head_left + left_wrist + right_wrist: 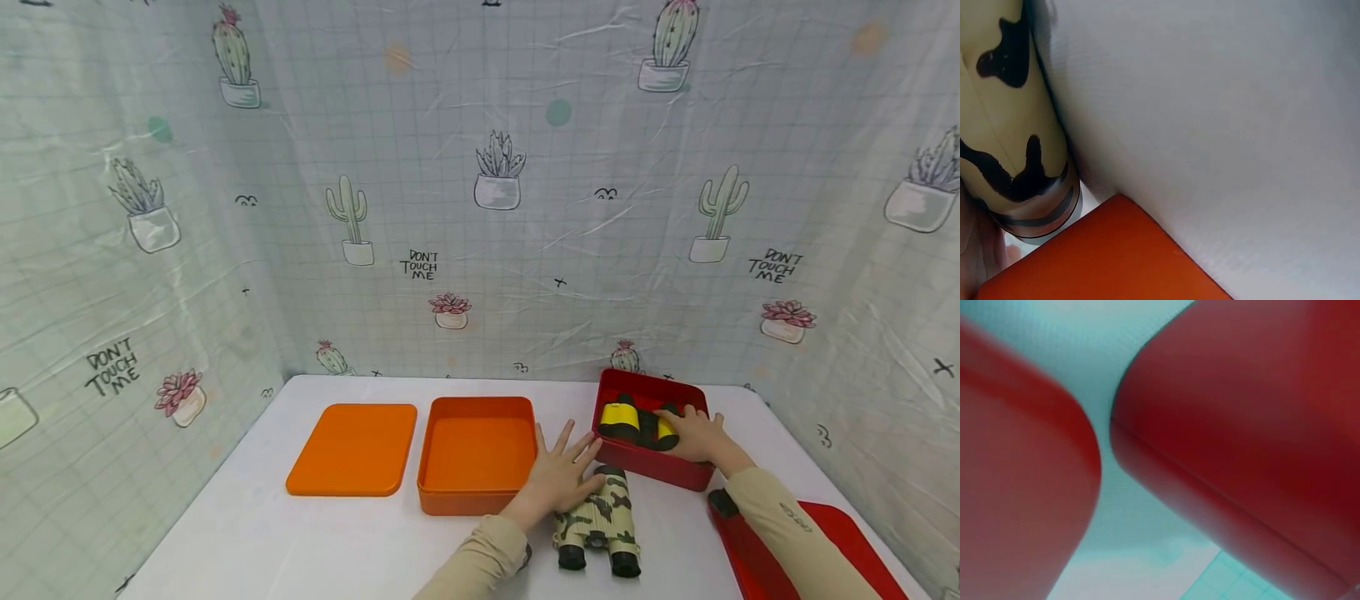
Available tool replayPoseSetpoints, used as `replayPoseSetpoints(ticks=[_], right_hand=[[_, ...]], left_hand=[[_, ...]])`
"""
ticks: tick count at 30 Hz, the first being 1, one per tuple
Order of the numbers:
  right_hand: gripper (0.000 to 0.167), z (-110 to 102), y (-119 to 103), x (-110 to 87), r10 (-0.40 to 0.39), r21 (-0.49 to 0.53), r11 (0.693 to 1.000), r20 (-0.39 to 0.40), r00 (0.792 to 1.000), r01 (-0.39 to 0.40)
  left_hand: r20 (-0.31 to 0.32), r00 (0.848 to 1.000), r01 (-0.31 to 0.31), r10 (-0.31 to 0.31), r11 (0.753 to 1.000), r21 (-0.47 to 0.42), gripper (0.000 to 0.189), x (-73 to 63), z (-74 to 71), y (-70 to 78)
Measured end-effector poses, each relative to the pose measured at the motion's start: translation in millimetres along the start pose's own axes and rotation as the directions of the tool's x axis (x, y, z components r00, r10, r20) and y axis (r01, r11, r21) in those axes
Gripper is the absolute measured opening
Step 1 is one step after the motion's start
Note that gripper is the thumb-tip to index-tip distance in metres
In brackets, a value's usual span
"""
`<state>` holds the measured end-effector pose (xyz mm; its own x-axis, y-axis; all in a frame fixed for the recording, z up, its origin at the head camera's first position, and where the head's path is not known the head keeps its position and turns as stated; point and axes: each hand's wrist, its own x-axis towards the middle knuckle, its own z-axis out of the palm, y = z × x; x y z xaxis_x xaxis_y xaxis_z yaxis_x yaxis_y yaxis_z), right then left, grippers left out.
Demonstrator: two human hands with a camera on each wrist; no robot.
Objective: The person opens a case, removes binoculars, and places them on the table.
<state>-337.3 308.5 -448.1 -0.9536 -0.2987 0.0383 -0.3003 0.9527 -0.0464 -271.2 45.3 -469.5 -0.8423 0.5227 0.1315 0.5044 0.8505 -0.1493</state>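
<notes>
Fingers spread wide, my left hand point(558, 477) lies over the left side of the camouflage binoculars point(597, 521), its thumb touching their upper part. These binoculars lie on the table with their black-ended barrels pointing toward me. In the left wrist view, one patterned barrel point(1013, 119) fills the left edge. My right hand point(693, 435) reaches into the red box point(652, 464), a digit laid across the right barrel of the yellow-and-black binoculars point(620, 418). Those binoculars rest inside the box. In the right wrist view, the red box wall point(1229, 425) is close up.
Left of the camouflage binoculars stands an orange box point(476, 502), with a flat orange lid point(352, 450) beside it. A red lid point(847, 533) lies at the front right under my right forearm. A cactus-print sheet point(480, 250) hangs behind the white table point(247, 533).
</notes>
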Motion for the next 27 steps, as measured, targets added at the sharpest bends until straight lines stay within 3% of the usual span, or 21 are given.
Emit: replayPoseSetpoints(ticks=[12, 22, 27], right_hand=[[0.087, 6.5, 1.6, 2.4, 0.010, -0.046, 0.999, -0.143, 0.990, -0.017], [0.085, 6.6, 4.0, 1.1, 0.015, -0.038, 0.999, -0.188, 0.982, -0.022], [0.085, 0.7, 4.3, -1.7, 0.021, -0.036, 0.999, -0.206, 0.978, -0.029]], left_hand=[[-0.029, 0.999, -0.023, 0.024, 0.999, 0.036, 0.058, 2.2, 1.3, -0.4], [0.038, 0.999, -0.029, 0.027, 0.999, 0.042, 0.059, 5.2, -3.8, -0.3], [0.032, 0.999, -0.029, 0.028, 0.999, 0.026, 0.059, 4.5, -6.4, 0.1]])
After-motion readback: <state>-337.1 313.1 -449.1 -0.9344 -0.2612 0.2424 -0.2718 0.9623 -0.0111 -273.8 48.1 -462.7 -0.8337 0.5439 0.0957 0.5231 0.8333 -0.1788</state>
